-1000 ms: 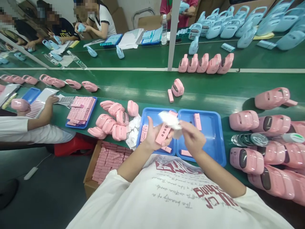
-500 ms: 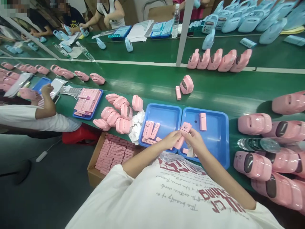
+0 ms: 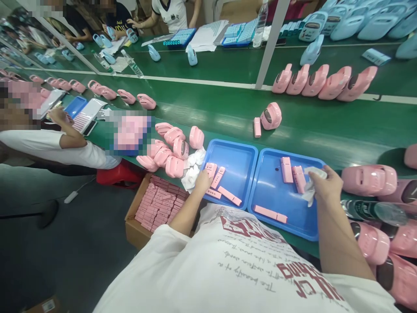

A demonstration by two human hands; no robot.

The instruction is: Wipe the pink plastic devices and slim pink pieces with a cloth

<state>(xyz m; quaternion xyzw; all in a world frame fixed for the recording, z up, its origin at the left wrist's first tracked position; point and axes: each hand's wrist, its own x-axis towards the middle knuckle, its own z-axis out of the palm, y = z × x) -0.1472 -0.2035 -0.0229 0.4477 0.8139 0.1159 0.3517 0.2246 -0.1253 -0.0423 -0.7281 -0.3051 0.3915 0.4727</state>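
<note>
Right fingers (image 3: 315, 180) clutch white tissue (image 3: 310, 195) beside 1 pink bar (image 3: 298, 179); left fingers (image 3: 205, 175) at another bar (image 3: 211, 168), grasp unclear.

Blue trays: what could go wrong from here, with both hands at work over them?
The white tissue bunched in the right hand hangs against a pink stick in the right tray; it might drag it askew. In the left tray, the left hand is at closely grouped pink sticks and could nudge a neighbour. The bottle lies on its side near the right forearm and might get bumped.
</note>
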